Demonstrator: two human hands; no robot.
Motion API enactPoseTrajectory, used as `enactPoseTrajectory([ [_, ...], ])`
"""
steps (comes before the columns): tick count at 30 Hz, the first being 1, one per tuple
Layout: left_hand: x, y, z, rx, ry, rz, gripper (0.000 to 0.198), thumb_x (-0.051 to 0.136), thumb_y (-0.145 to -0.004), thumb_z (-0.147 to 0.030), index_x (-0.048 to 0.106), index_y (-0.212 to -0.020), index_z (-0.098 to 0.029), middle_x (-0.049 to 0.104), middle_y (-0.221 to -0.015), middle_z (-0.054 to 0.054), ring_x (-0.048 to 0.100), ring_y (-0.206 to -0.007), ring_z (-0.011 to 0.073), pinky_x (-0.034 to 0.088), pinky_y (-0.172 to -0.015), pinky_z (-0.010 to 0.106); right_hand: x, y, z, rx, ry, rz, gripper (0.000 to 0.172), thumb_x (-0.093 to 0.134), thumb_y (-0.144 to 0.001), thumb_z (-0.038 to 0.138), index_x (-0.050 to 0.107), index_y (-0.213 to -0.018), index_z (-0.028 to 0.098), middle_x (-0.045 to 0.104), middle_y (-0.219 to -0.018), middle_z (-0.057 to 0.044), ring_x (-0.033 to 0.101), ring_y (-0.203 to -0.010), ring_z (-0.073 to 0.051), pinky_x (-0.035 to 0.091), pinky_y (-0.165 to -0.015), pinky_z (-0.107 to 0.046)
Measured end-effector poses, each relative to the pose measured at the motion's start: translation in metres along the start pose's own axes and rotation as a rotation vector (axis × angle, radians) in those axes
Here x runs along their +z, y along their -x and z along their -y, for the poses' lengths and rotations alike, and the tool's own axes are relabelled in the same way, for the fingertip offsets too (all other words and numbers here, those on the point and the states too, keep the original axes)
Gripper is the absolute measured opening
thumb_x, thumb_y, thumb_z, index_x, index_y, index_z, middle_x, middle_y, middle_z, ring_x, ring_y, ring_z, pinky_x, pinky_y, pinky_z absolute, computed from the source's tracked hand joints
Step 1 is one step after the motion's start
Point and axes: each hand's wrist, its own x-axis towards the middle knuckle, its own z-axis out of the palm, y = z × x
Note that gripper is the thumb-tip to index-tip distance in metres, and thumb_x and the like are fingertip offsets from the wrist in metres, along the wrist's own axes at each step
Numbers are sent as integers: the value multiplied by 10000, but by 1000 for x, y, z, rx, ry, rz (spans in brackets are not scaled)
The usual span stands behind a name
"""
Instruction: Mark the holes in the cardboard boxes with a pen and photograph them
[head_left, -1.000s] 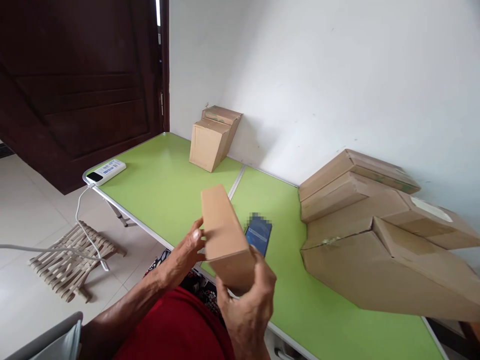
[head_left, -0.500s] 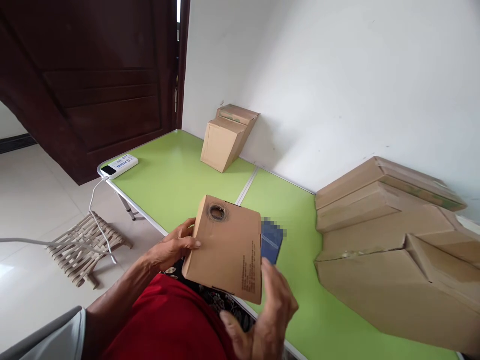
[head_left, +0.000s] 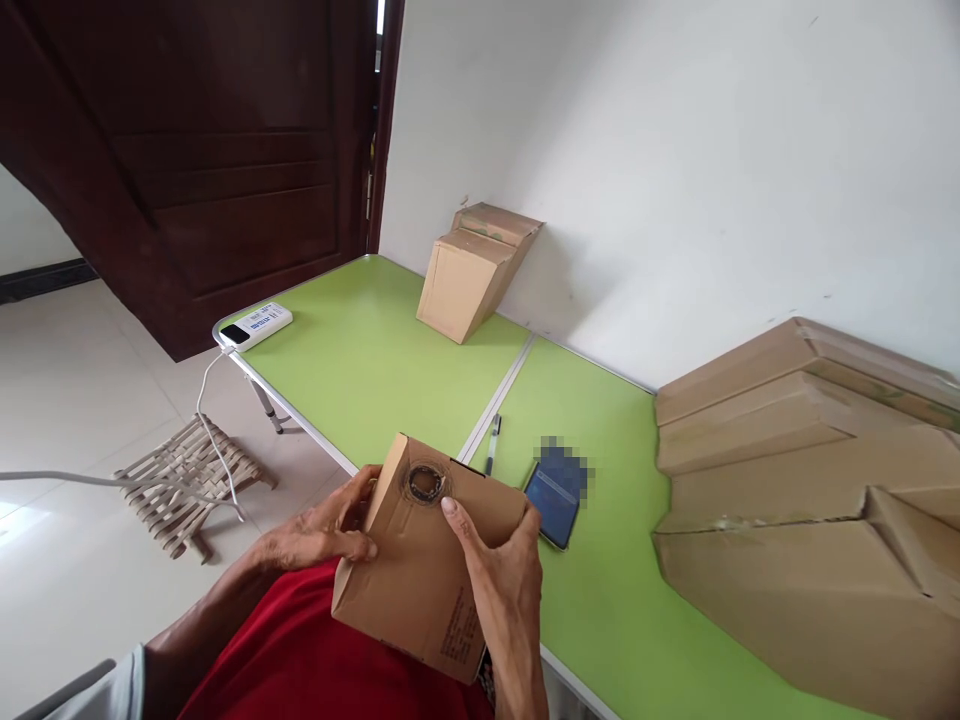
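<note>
A small brown cardboard box (head_left: 409,580) is held in front of me at the table's near edge, slightly tilted. One corner of its top face has a dark-rimmed round hole (head_left: 425,484) with scribbled marks around it; printed text shows near the opposite corner. My left hand (head_left: 330,525) grips the box's left side, thumb on the top face. Around the right side wraps my right hand (head_left: 504,565), its thumb lying on the face close to the hole. Just beyond the box, a pen (head_left: 493,445) and a phone (head_left: 556,497) with a lit screen lie on the table.
The green folding table (head_left: 360,340) stands against a white wall. A cardboard box (head_left: 469,275) sits at the back, and larger stacked cartons (head_left: 795,520) occupy the right. A white power bank (head_left: 259,325) with a cable lies at the left corner, above a woven stool (head_left: 191,485).
My right hand has come onto the box, gripping its right side with the thumb on top. The box has moved nearer to me, uncovering the pen and more of the phone.
</note>
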Motion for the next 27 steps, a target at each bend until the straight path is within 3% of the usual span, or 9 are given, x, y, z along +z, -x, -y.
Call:
enactPoseTrajectory([
  [4,3,17,-9,-134,-304,-167,935,846,-822,-399,393,-1632,-290,491,-1639,122,402,-1528,436,408,-1218,556,7,1,11,-95,124,-88,1391,792,-526,882,356,-1577,82,508,-1531,-296,505,-1397,-486,445,-1123,-577],
  [7,14,13,-17,-141,-389,-218,858,779,-861,-550,434,-1584,-243,582,-1536,143,524,-1421,411,508,-1118,524,17,4,6,-201,211,-104,1264,761,-607,801,396,-1555,49,461,-1574,-299,442,-1460,-480,427,-1151,-563],
  [9,22,3,-18,-114,-423,-317,755,668,-923,-613,469,-1526,-205,660,-1408,141,624,-1277,366,545,-1048,492,23,7,1,-243,268,-98,1167,714,-652,752,434,-1521,25,503,-1524,-308,486,-1418,-476,474,-1097,-551],
  [12,28,-11,-11,-93,-524,-493,720,580,-956,-626,464,-1522,-196,695,-1316,125,631,-1220,348,523,-1046,488,28,12,-4,-275,334,-103,1105,648,-697,728,441,-1498,-4,540,-1457,-327,551,-1331,-472,521,-1013,-544],
  [16,27,-13,3,-106,-609,-482,869,589,-954,-607,264,-1680,-259,537,-1577,124,484,-1439,377,397,-1191,521,29,17,-4,-262,362,-95,1070,613,-710,716,454,-1474,-15,551,-1431,-330,566,-1300,-471,527,-998,-542],
  [19,25,-8,8,-59,-628,-451,855,569,-987,-521,165,-1713,-321,376,-1712,70,387,-1526,355,295,-1263,511,23,18,-2,-235,354,-59,1076,623,-688,708,453,-1474,-7,534,-1461,-330,550,-1324,-476,517,-1013,-546],
  [23,21,-3,4,-70,-650,-448,822,548,-1003,-519,181,-1713,-324,558,-1546,76,505,-1388,337,373,-1196,489,0,-2,0,-179,228,115,1001,570,-778,833,467,-1477,124,625,-1413,-242,612,-1282,-410,523,-986,-491],
  [25,18,-2,3,-99,-654,-459,816,539,-1007,-530,187,-1713,-325,579,-1511,74,508,-1370,337,376,-1187,489,-12,-24,0,-145,236,137,842,413,-897,840,515,-1409,180,732,-1202,-169,703,-1079,-350,543,-850,-434],
  [27,16,-1,3,-108,-638,-459,803,534,-1011,-506,183,-1713,-336,555,-1540,68,490,-1389,333,351,-1203,489,-18,-52,1,-143,339,87,635,405,-969,732,610,-1221,187,751,-979,-129,713,-906,-315,515,-754,-393],
])
